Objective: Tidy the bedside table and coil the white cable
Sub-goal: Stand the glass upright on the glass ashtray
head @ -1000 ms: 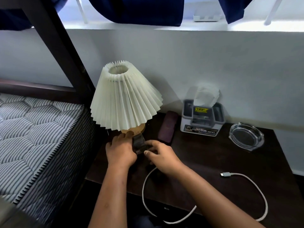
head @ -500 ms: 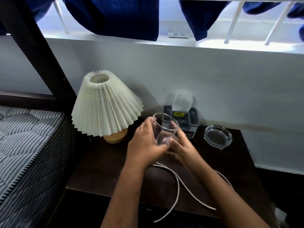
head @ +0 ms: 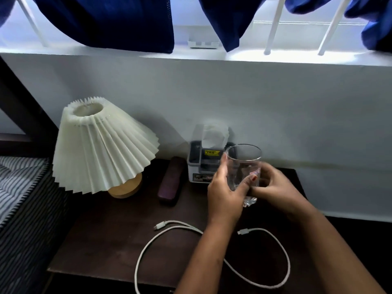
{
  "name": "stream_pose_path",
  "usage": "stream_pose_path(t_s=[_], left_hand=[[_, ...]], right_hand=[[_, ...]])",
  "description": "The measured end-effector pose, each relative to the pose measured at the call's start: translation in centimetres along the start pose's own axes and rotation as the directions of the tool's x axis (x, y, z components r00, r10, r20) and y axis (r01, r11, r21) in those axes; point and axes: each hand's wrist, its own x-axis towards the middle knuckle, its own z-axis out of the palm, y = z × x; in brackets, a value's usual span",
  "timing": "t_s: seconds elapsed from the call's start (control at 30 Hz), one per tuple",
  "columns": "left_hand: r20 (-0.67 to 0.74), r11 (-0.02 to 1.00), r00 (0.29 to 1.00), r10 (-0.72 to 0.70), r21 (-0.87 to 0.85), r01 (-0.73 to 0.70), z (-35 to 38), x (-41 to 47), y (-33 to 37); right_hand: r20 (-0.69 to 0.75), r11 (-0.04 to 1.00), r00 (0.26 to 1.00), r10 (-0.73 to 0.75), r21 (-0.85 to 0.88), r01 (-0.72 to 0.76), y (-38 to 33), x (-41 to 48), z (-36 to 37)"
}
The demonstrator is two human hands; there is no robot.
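While the person is leaning over the dark wooden bedside table (head: 101, 240), both hands are holding a clear drinking glass (head: 244, 164) in front of the white wall. The left hand (head: 222, 196) is gripping the left side of the glass, with the fingers curling behind it and the thumb lying across the front. The right hand (head: 275, 187) is gripping the right and lower side, with its fingers bending around the glass. The glass is standing nearly upright, open end up, over the back right part of the table; I cannot tell if its bottom is touching the table surface. The long white cable (head: 161, 225) is lying loose on the front part of the table, under the forearms, and it is making two wide open loops; both of its plug ends are resting on the wood, well apart from each other. At the back left a lamp with a pleated cream shade (head: 101, 149) is standing on a round wooden base. Just beside it a dark purple oblong case (head: 169, 181) is lying flat, and a grey and white tissue box (head: 198, 166) is sitting against the wall, partly behind the glass. A striped mattress (head: 19, 187) is showing at the left edge.
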Motion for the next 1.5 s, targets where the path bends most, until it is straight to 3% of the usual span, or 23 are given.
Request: stream_pose_path(t_s=[0.1,0.2,0.37,0.73,1.5], left_hand=[[0.064,0.996,0.998,-0.019,-0.086,0.024,1.8,0.4,-0.3],[0.118,0.992,0.993,-0.024,-0.117,0.038,3.1,0.9,-1.1],[0.353,1.000,0.935,0.004,-0.015,0.001,4.4,0.5,-2.5],[0.483,0.996,0.872,-0.083,0.060,0.061,3.9,0.5,-4.6],[0.456,0.972,0.871,-0.182,0.217,0.090,4.1,0.4,-6.5]], right_hand=[[-0.208,0.991,0.978,-0.019,-0.130,-0.008,1.3,0.3,-0.8],[-0.421,0.971,0.906,-0.033,-0.230,-0.071,2.7,0.8,-1.5],[-0.628,0.969,0.775,-0.074,-0.229,-0.093,4.1,1.9,-1.7],[-0.628,0.953,0.776,-0.064,-0.270,-0.140,6.6,3.1,-1.2],[-0.636,0.933,0.771,-0.023,-0.290,-0.212,8.6,2.8,-1.9]])
